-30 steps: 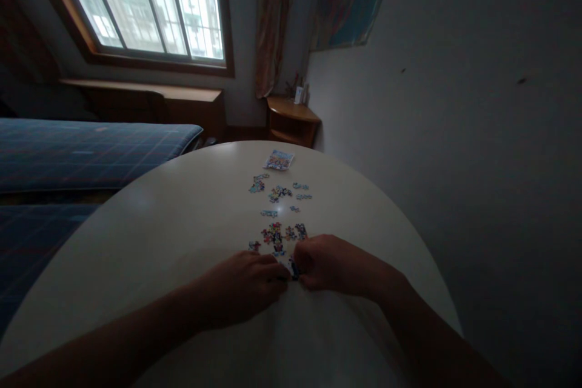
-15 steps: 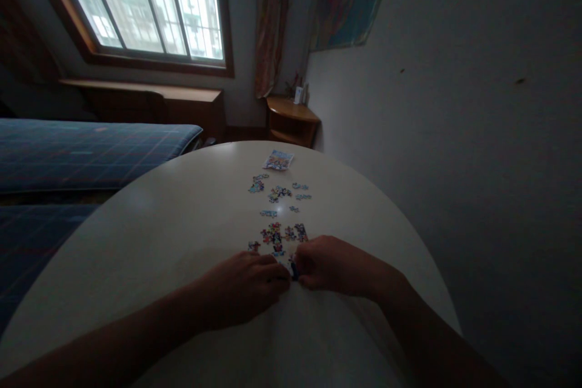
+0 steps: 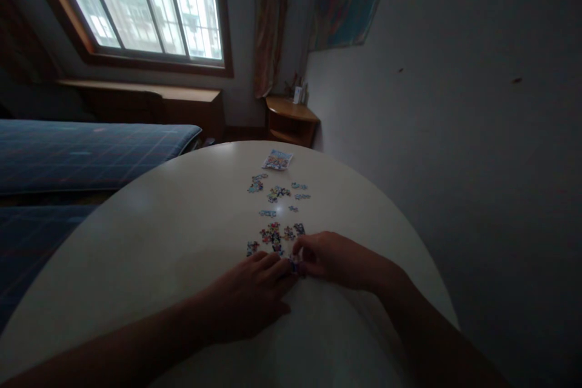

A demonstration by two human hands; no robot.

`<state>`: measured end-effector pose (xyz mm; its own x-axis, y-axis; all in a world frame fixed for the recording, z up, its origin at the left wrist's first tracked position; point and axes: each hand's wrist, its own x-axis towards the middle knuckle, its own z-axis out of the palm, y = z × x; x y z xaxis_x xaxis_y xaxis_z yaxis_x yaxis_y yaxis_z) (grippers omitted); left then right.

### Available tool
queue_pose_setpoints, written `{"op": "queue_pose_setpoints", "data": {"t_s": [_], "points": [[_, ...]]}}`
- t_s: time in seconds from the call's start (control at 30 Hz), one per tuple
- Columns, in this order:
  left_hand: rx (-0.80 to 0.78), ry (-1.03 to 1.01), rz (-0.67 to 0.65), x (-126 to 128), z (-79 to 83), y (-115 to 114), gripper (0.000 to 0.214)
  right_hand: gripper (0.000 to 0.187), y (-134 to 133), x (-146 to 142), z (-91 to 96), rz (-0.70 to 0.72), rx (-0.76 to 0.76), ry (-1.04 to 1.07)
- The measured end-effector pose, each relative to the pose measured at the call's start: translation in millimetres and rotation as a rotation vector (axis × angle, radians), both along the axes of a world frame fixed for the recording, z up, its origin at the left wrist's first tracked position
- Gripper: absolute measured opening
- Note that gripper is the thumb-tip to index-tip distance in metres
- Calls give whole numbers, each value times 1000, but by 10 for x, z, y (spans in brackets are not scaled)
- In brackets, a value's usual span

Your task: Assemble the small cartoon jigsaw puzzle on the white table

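Observation:
My right hand [image 3: 325, 257] is curled with thumb and index finger at a small dark jigsaw puzzle piece [image 3: 294, 267] low on the white table. My left hand [image 3: 259, 291] lies palm down beside it, its fingers stretched out and the thumb held apart; the fingertips reach the same piece. Just beyond the fingers is a joined cluster of colourful puzzle pieces [image 3: 273, 234], partly covered at its near end. A loose piece [image 3: 289, 233] and a dark piece [image 3: 299, 228] lie to its right. Another piece [image 3: 252, 247] sits off the left fingertips.
Farther back on the round white table [image 3: 182, 218] lie more puzzle pieces [image 3: 278, 193] in small groups and a picture packet [image 3: 277, 160]. A bed with a blue checked mattress [image 3: 91, 151] stands to the left. A wall runs along the right.
My left hand has moved slightly right, and its thumb has come away from the fingers. My right hand has shifted a little upward. The piece at the left is less covered.

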<state>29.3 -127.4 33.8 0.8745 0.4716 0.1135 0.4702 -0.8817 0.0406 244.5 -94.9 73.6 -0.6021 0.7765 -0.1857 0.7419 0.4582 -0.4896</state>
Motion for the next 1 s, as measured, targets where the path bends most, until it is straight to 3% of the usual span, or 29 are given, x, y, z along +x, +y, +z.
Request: {"op": "queue_pose_setpoints", "data": {"t_s": [0.43,0.7,1.0], "points": [[-18,-16,-17,-10,-4,-32,43,12,58,1,-107,-19,115,-7],[-19,-3,-7,-19,1,-52,48,27,82,15,-128,47,144,8],[-49,-9,5,-8,-16,-63,52,18,90,14,-161,53,162,22]]}}
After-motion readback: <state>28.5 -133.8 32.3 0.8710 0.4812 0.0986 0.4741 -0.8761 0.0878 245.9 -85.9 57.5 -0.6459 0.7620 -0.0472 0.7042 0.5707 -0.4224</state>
